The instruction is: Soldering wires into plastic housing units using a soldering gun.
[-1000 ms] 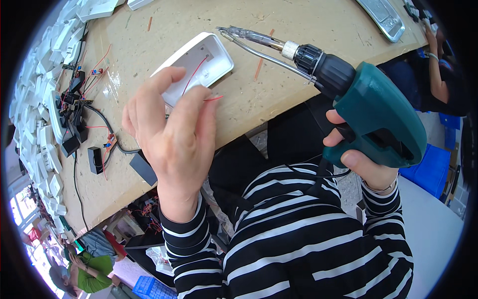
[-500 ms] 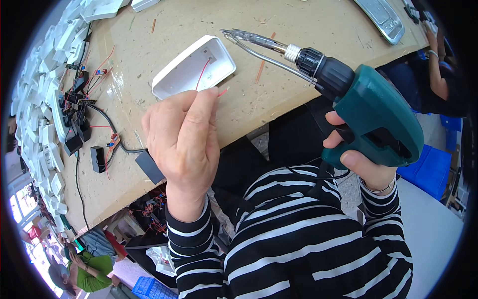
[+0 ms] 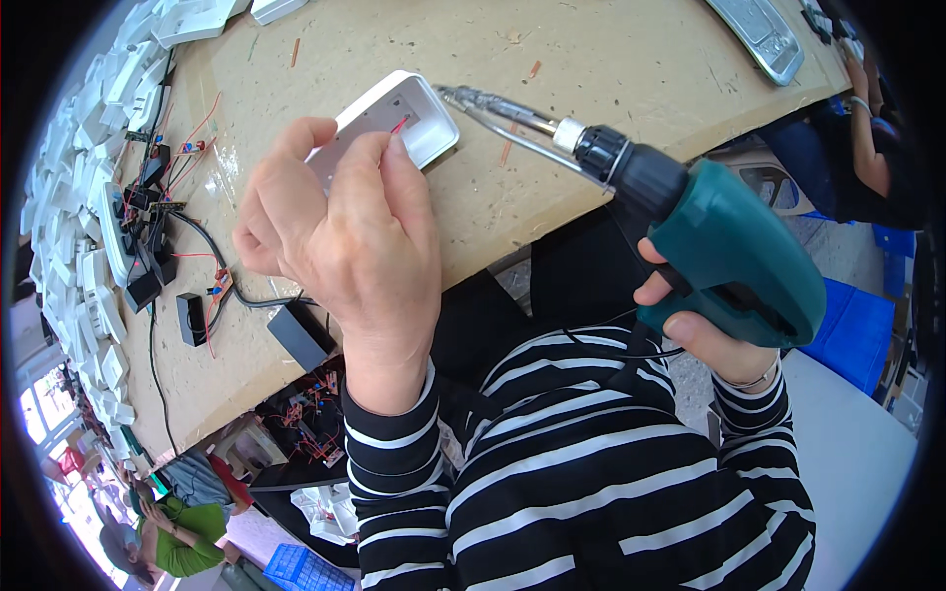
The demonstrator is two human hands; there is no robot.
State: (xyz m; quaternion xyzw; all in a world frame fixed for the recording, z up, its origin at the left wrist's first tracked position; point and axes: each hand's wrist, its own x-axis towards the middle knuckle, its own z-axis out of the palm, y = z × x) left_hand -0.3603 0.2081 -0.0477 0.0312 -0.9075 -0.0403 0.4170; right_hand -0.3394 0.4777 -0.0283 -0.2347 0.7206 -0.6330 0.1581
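Over a white plastic housing (image 3: 431, 130), my left hand (image 3: 345, 227) pinches a short red wire (image 3: 400, 124) between thumb and forefinger, while its other fingers are loosely curled. The wire runs to the inside floor of the housing; its pinched end is hidden by the fingertips. In my right hand (image 3: 719, 345) is a green pistol-shaped soldering gun (image 3: 744, 251), held by its grip. Its metal tip and curved solder feed tube (image 3: 493, 103) point left, beside the housing's right end and apart from it.
White plastic housings (image 3: 74, 236) are heaped along the left table edge. Nearby lie black cables and small wired boards (image 3: 148, 197), plus a black box (image 3: 301, 333) at the front edge. A metal tray (image 3: 764, 44) sits far right; a co-worker's arm (image 3: 867, 148) shows beyond it.
My left hand has moved up over the housing, bringing the wire end down near its inner floor. The soldering gun has shifted slightly left and down.
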